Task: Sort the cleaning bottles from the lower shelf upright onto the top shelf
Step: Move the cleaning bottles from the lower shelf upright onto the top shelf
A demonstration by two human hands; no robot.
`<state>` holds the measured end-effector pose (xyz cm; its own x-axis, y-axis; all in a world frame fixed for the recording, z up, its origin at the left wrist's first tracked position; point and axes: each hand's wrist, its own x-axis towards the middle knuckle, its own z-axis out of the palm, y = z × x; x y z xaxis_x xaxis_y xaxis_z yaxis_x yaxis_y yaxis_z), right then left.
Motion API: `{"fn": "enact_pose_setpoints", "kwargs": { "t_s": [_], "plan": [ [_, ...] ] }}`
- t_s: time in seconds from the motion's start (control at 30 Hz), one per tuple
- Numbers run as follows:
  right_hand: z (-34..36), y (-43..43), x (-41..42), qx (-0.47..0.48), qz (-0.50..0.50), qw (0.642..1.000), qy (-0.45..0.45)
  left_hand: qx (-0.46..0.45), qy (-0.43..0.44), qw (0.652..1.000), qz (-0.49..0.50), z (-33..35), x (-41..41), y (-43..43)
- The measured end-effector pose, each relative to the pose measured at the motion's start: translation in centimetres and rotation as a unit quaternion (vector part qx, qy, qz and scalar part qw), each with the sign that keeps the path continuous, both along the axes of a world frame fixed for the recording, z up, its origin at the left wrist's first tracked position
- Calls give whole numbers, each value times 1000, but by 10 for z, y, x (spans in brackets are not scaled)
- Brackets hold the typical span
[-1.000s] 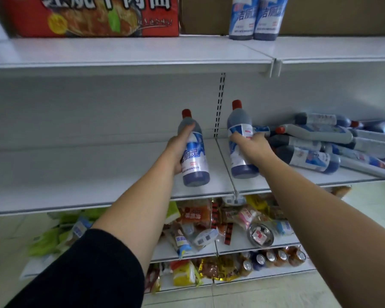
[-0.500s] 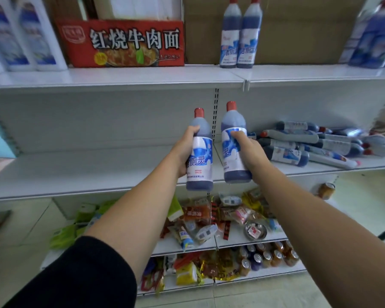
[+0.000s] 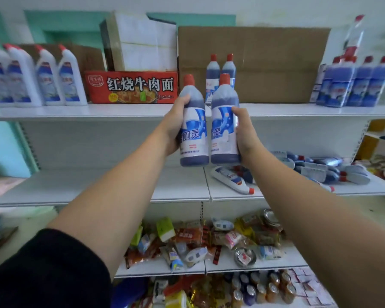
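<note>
My left hand (image 3: 173,127) grips a blue cleaning bottle with a red cap (image 3: 192,121), held upright in the air. My right hand (image 3: 246,134) grips a second, matching bottle (image 3: 224,121) right beside it. Both bottles hang in front of the top shelf's edge (image 3: 98,112), their bases well below it. Two more of these bottles (image 3: 212,72) stand upright on the top shelf just behind. On the lower shelf (image 3: 176,185), several bottles (image 3: 316,170) lie on their sides at the right, and a white one (image 3: 231,180) lies below my right hand.
The top shelf holds several white bottles (image 3: 38,78) at the left, a red noodle carton (image 3: 131,86), a cardboard box (image 3: 276,63) behind, and several blue bottles (image 3: 356,83) at the right. Snack packets (image 3: 198,241) and small jars (image 3: 262,290) fill the shelves below.
Both hands have lifted their bottles from the lower shelf up to the level of the top shelf's edge and brought them close together. My view has tilted upward.
</note>
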<state>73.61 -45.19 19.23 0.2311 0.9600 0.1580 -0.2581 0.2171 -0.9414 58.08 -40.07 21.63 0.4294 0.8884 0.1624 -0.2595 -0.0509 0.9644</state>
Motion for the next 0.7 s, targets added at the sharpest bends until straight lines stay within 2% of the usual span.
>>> {"fn": "enact_pose_setpoints", "kwargs": {
  "t_s": [0.17,0.3,0.5,0.7],
  "plan": [
    [32,-13,4,56,28,998,-4,38,-32,998,26,28,7,-18],
    [49,-15,4,101,9,994,-40,62,-10,998,14,47,7,-24],
    [61,-7,8,128,8,984,-122,120,8,992,-33,60,6,-16],
    [62,4,17,137,-23,984,-115,122,2,993,12,64,19,4]
  ]
}}
